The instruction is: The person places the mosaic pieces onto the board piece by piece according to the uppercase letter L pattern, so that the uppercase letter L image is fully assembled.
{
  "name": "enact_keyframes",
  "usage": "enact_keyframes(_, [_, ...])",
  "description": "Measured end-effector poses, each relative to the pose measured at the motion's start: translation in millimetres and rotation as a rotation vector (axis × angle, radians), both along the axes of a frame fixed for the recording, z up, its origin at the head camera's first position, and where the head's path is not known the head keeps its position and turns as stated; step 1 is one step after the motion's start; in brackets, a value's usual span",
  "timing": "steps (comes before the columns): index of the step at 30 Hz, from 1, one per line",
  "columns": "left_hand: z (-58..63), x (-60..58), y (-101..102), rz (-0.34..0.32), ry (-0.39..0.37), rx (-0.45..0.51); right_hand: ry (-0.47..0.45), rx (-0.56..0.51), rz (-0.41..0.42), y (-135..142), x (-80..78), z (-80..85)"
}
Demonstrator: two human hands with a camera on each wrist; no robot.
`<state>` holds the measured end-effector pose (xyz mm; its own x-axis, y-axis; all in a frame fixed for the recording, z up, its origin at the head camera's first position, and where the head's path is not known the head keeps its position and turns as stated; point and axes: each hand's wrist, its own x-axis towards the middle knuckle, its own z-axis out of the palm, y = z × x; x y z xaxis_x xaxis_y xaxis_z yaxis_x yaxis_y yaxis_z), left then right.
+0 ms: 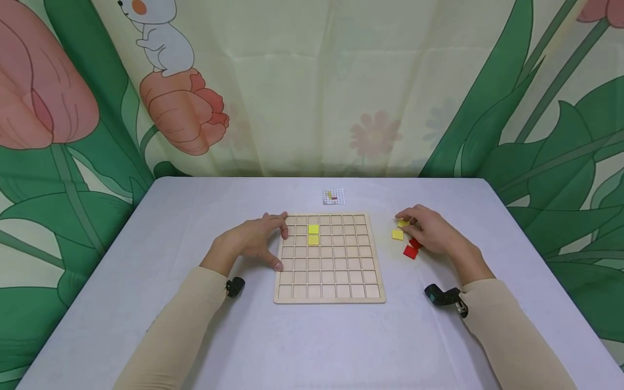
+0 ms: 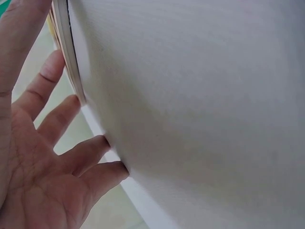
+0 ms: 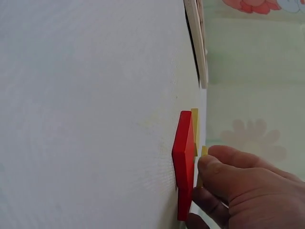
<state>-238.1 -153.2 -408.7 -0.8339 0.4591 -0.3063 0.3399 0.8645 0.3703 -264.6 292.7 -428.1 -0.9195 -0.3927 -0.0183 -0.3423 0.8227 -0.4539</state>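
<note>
A wooden grid board (image 1: 327, 277) lies flat on the table, with two yellow square tiles (image 1: 313, 234) in adjoining cells of one column near its top. My left hand (image 1: 255, 238) rests at the board's left edge, thumb and fingertips touching it, fingers spread. To the right of the board, my right hand (image 1: 431, 230) pinches a yellow tile (image 3: 204, 150) between thumb and finger, close to the tabletop. Beside that hand lie another yellow tile (image 1: 397, 234) and two red tiles (image 1: 410, 252), one partly under the fingers. In the right wrist view the red tiles (image 3: 183, 148) hide part of the loose yellow one.
A small printed card (image 1: 333, 196) with a grid and coloured squares lies behind the board. White cloth covers the table (image 1: 322, 346). A curtain (image 1: 302, 97) printed with flowers hangs behind the table's far edge. Small black wrist cameras (image 1: 441, 296) sit at both sleeves.
</note>
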Motion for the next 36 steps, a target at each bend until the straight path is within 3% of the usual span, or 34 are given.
enact_keyframes(16, [0.5,0.6,-3.0,0.005,-0.015,0.010,0.083,-0.061,0.039,-0.5,5.2,-0.3])
enact_keyframes(29, [1.2,1.0,-4.4,0.000,-0.003,0.019,0.030,-0.216,0.036,-19.5,7.2,10.8])
enact_keyframes(36, [0.1,-0.9,-3.1,-0.008,-0.004,0.007,0.101,-0.252,0.096,-30.2,10.9,12.3])
